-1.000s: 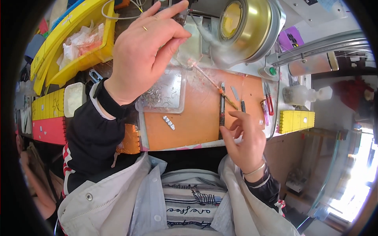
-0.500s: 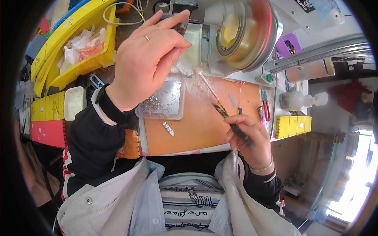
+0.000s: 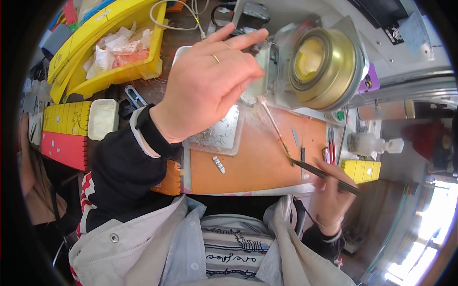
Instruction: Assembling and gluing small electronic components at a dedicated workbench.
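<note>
My left hand (image 3: 212,88), with a ring on one finger, is raised over the bench. Its thumb and index finger are pinched together and the other fingers are stretched out; what the pinch holds, if anything, does not show. My right hand (image 3: 332,190) is closed round black tweezers (image 3: 329,176), slightly blurred. The tweezers' tips meet, or nearly meet, the lower end of a thin pale stick (image 3: 274,121) with a pinkish upper end, slanting over the orange mat (image 3: 257,171). Partly under my left hand sits a clear plastic tray (image 3: 229,148) of small metal pieces.
A brass-coloured round pot (image 3: 341,69) with yellow contents stands at the back right. Yellow bins (image 3: 114,78) with crumpled white and red scraps fill the back left. On the mat lie a small silvery strip (image 3: 218,164) and a blade (image 3: 295,137). A white dish (image 3: 103,119) is at left.
My right hand has moved right and slightly down, and the tweezers now slant flatter. The left hand keeps its pinch. The whole scene has shifted a little rightward in the picture.
</note>
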